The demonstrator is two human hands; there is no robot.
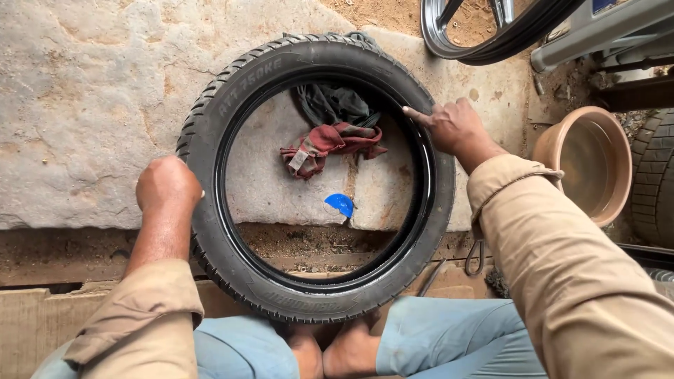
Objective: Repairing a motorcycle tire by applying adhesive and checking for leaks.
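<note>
Head view, looking down over the person's knees.

Tyre: black rubber, round, ribbed tread on the outer face, raised lettering on the sidewall, glossy inner bead. It lay flat on a slab of stone, its near edge overhanging the slab above the person's bare feet.

Left hand: fingers curled shut over the tyre's left outer edge, knuckles upward, gripping the tread; the fingertips were hidden beneath the rubber.

Right hand: resting on the upper right sidewall, forefinger stretched out and pressed along the inner bead, the remaining fingers bent loosely against the rubber. It pressed rather than clasped; nothing was enclosed in it.

Inside the ring, on the stone: a crumpled rag, red with a checked pattern; a dark cloth, limp and folded, just above the rag and touching it; a small blue piece, flat and roughly half-round, near the slab's front edge.

Stone: pale grey, rough, cracked and patchy, with sandy soil below its edge.

Sleeves: tan cloth, cuffs rolled. Trousers: light blue.

To the right: a round basin, terracotta coloured, smooth, well apart from the tyre; a second treaded tyre at the frame's edge. Above: a metal wheel rim, shiny, partly cut off.
</note>
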